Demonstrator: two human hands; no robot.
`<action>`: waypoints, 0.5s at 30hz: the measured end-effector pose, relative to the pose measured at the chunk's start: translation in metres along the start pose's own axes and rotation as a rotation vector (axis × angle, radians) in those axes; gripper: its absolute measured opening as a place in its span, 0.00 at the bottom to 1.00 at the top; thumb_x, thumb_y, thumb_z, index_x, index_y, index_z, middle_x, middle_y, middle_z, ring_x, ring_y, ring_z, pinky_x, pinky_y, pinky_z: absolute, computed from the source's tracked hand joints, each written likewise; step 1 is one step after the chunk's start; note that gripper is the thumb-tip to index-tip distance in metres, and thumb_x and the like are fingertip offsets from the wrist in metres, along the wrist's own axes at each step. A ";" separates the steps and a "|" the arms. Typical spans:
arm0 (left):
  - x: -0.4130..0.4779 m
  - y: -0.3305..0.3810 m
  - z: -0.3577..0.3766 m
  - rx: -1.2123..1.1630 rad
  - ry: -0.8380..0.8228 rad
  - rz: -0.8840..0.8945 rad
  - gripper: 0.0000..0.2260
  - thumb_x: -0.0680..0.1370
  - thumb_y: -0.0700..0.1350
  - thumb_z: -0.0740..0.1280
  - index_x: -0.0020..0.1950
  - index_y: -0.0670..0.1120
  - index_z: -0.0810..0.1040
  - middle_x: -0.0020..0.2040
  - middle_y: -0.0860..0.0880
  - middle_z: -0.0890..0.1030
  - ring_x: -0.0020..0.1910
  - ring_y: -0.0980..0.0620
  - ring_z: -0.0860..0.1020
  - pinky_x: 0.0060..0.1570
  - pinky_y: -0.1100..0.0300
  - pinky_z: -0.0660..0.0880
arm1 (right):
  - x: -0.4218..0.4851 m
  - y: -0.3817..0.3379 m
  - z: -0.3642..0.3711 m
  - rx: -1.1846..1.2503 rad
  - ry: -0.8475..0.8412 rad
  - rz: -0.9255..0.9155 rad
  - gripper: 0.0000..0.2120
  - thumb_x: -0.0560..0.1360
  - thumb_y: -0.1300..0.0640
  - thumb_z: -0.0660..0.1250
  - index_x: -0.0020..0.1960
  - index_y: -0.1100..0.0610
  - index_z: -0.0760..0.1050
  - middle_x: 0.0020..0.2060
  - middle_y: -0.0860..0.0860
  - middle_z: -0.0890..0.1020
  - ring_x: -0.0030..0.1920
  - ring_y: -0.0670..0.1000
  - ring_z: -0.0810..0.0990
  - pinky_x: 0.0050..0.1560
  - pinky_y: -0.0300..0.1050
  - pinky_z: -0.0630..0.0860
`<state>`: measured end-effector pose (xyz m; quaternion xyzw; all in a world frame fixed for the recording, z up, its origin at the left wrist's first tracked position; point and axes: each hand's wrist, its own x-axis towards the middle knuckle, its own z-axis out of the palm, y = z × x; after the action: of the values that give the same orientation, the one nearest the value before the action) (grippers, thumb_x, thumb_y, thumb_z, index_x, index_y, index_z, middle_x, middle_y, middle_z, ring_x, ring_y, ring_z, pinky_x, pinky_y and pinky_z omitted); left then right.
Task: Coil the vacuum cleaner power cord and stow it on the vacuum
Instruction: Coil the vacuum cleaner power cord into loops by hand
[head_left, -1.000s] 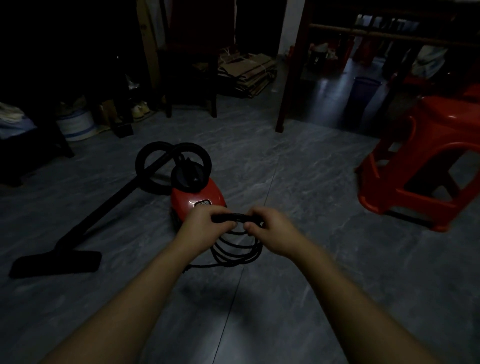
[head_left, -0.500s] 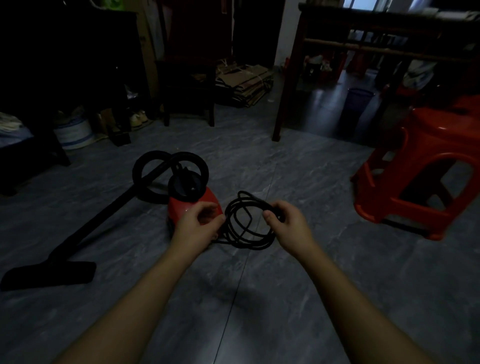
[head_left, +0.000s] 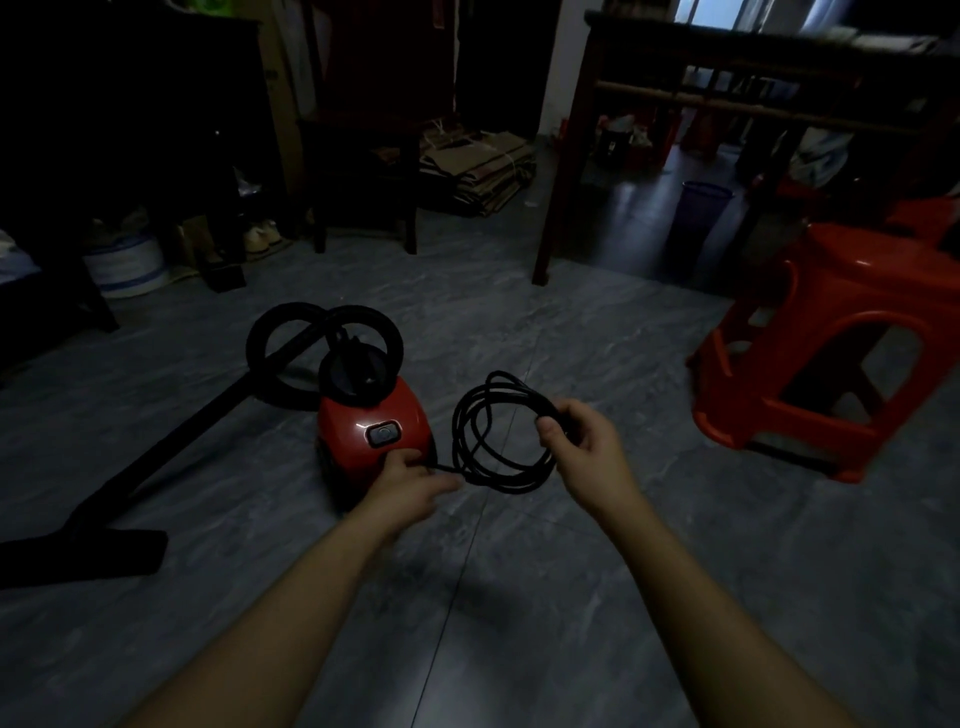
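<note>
OK, right hand (head_left: 587, 449) grips the coiled black power cord (head_left: 462, 436) on the coil's right side, fingers curled round the bundled loops, thumb on the near side. The coil has several loops, faces the camera and sits just right of the red canister vacuum (head_left: 374, 431), with a gap between them. Can't tell if the coil's bottom touches the floor. One strand runs from the coil's lower left toward the vacuum's near base. Left hand (head_left: 410, 483) is at that strand, right by the vacuum's near right corner. It's motion-blurred, so can't tell if it pinches the strand or just touches it. Vacuum sits on grey tile floor (head_left: 519, 597), power button toward the camera. Black hose (head_left: 258, 343) is looped behind it, and the wand (head_left: 182, 434) runs left to the floor nozzle (head_left: 78, 551). Red plastic stool (head_left: 872, 260) is well to the right. Flattened cardboard stack (head_left: 478, 166) is at the back, with a dark wooden table (head_left: 563, 182) right of it.
</note>
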<state>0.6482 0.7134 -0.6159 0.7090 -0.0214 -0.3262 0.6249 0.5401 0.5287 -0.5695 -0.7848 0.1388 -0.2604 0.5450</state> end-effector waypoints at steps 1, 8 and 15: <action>0.002 0.000 0.000 -0.103 0.005 -0.022 0.34 0.70 0.39 0.76 0.72 0.43 0.64 0.59 0.46 0.78 0.58 0.48 0.78 0.55 0.49 0.79 | 0.000 0.001 -0.001 0.005 -0.003 0.005 0.04 0.79 0.61 0.65 0.47 0.58 0.77 0.36 0.48 0.79 0.37 0.42 0.77 0.41 0.35 0.74; 0.012 0.006 0.001 -0.425 -0.004 0.045 0.13 0.79 0.38 0.65 0.64 0.41 0.75 0.52 0.44 0.86 0.47 0.51 0.83 0.48 0.53 0.80 | -0.001 0.007 -0.009 -0.108 -0.051 0.036 0.04 0.79 0.58 0.66 0.49 0.58 0.78 0.37 0.47 0.79 0.37 0.42 0.76 0.40 0.38 0.74; 0.008 0.008 -0.003 -0.061 0.138 0.308 0.13 0.80 0.36 0.64 0.65 0.44 0.75 0.39 0.42 0.85 0.38 0.45 0.84 0.45 0.48 0.80 | -0.003 0.007 -0.007 -0.201 -0.117 0.052 0.04 0.79 0.57 0.66 0.48 0.57 0.77 0.36 0.47 0.78 0.33 0.40 0.73 0.37 0.36 0.72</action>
<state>0.6590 0.7106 -0.6118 0.6989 -0.0769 -0.1776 0.6885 0.5344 0.5217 -0.5750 -0.8455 0.1525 -0.1847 0.4773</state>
